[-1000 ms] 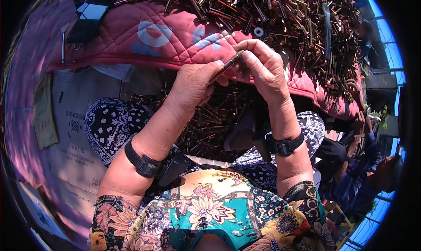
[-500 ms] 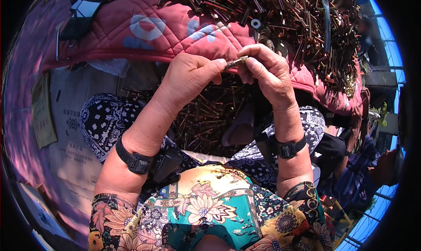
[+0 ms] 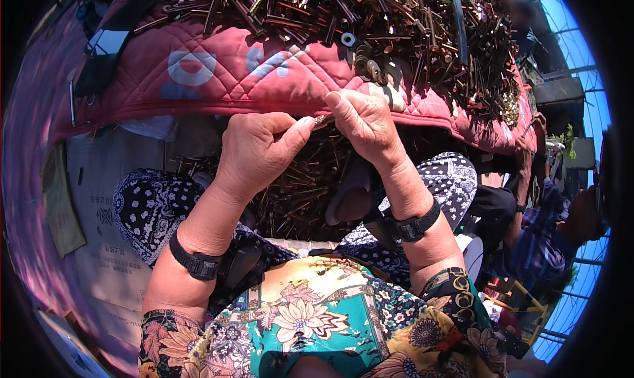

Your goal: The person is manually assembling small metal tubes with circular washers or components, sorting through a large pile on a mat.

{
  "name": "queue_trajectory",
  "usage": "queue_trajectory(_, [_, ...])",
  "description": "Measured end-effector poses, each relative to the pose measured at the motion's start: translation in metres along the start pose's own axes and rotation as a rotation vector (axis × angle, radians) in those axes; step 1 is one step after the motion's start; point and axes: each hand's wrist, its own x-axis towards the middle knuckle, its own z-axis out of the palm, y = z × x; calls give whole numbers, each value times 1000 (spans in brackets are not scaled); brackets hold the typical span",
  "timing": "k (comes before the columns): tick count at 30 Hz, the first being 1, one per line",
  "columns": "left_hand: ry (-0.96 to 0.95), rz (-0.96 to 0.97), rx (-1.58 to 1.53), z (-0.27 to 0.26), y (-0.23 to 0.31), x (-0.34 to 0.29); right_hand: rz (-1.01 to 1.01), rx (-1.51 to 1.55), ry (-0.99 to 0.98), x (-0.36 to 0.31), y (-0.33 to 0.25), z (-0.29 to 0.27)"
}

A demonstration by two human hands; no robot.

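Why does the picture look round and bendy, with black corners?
Head view: a fisheye lens bends the edges and leaves a black rim; bright sun lights the hands, left and right, and the metal pile; the lap lies in shadow; the far right blurs.

I hold a small, thin metal piece [image 3: 319,120] pinched between the fingertips of my left hand [image 3: 254,154] and my right hand [image 3: 364,123]. It looks dull brown, perhaps a short nail or pin; most of it is hidden by my fingers. It sits raised, just near of the pink quilt's edge.
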Motion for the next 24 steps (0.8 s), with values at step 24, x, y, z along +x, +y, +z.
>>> queue_trajectory(24, [-129, -107, -56, 7, -8, 6, 164, 311, -139, -11, 16, -4])
